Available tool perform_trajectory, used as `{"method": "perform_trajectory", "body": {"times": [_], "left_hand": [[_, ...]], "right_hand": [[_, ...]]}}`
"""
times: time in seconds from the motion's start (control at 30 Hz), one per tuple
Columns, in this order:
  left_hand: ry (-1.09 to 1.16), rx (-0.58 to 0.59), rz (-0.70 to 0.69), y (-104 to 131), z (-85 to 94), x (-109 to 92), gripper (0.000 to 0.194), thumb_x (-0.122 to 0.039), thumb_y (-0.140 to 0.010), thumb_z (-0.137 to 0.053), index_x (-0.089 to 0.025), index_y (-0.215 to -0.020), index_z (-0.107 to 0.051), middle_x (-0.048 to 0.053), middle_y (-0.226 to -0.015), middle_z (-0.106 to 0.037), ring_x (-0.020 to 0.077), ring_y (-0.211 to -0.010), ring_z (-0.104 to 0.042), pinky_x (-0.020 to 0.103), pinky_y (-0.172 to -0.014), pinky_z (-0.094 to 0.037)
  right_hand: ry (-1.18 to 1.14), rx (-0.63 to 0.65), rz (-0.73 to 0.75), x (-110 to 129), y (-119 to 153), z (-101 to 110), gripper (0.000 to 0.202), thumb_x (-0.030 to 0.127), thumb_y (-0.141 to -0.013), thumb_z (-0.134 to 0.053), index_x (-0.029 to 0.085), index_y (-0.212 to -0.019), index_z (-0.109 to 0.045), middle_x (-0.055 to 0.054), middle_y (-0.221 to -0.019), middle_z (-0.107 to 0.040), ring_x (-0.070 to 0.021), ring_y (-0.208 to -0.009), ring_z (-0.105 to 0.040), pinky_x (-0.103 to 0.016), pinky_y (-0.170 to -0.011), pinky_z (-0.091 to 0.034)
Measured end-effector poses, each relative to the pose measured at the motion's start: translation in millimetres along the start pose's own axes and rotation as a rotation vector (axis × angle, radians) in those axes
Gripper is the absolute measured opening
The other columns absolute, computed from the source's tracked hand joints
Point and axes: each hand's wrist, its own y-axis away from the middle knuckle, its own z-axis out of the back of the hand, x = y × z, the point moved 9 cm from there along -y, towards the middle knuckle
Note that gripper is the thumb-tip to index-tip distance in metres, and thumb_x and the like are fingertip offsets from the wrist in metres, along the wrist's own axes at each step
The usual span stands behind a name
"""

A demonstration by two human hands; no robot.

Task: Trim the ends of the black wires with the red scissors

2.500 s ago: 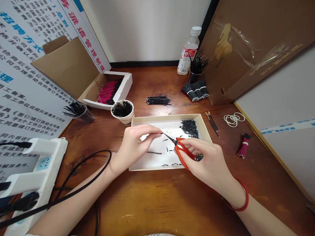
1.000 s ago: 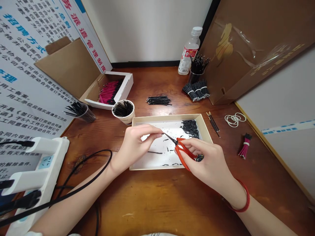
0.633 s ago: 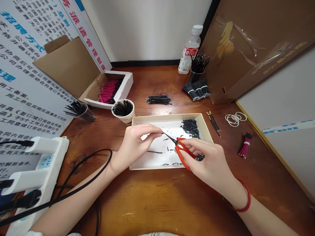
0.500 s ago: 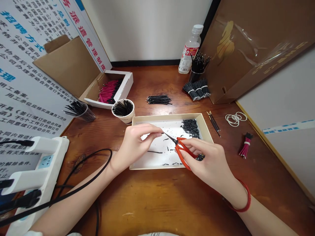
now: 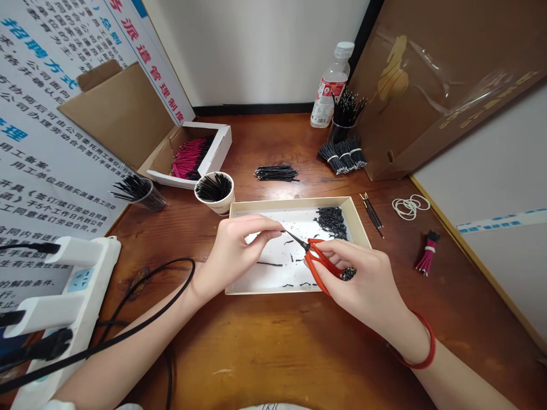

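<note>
Red-handled tool (image 5: 306,246) held in my right hand (image 5: 361,273), its tip pointing to ten o'clock.
My left hand (image 5: 237,245) pinches a dark piece (image 5: 282,230), mostly hidden, at that tip, above a shallow tray (image 5: 256,280); around the pinch, black scraps (image 5: 331,222) lie at three, black wires (image 5: 276,173) at twelve, a paper cup (image 5: 220,207) at ten.

Pliers (image 5: 306,247) above tray (image 5: 265,279); wires (image 5: 276,173) behind, cup (image 5: 223,204) left, bands (image 5: 411,207) right.

My bracelet (image 5: 431,343): red. My tool (image 5: 315,277): orange-red handles, dark blades. Tray (image 5: 290,203): cream rim, white floor. Scraps (image 5: 331,222): black. Box wires (image 5: 188,156): magenta and black. Cup (image 5: 223,205): white. Bottle (image 5: 329,90): clear, white cap, red-and-white label. Carton (image 5: 427,34): brown, gold print. Table (image 5: 265,341): reddish brown, wood-grained, lighter amber nearest me.
</note>
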Motion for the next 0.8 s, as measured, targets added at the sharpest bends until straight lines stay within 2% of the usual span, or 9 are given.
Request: {"method": "perform_trajectory", "body": {"times": [0.43, 0.8], "left_hand": [[0.006, -0.004, 0.001, 0.3, 0.5, 0.1, 0.013, -0.004, -0.081, -0.068, -0.015, -0.080, -0.075, 0.004, -0.079, -0.078, 0.0145, -0.070, -0.072, 0.020, -0.067, -0.056], [0.012, 0.004, 0.014, 0.3, -0.5, 1.0, 0.014, -0.004, -0.082, -0.067, -0.016, -0.080, -0.075, 0.003, -0.080, -0.078, 0.0147, -0.070, -0.072, 0.021, -0.068, -0.057]], "right_hand": [[-0.003, -0.028, 0.027, 1.4, 0.0, 1.4, 0.005, 0.014, -0.079, -0.063, 0.018, -0.080, -0.066, 0.001, -0.063, -0.065, -0.0094, -0.051, -0.053, -0.021, -0.046, -0.045], [0.006, -0.013, 0.008, 1.0, -0.1, 0.9, 0.004, 0.019, -0.081, -0.063, 0.019, -0.082, -0.067, 0.000, -0.064, -0.066, -0.0100, -0.051, -0.053, -0.023, -0.046, -0.046]]}}
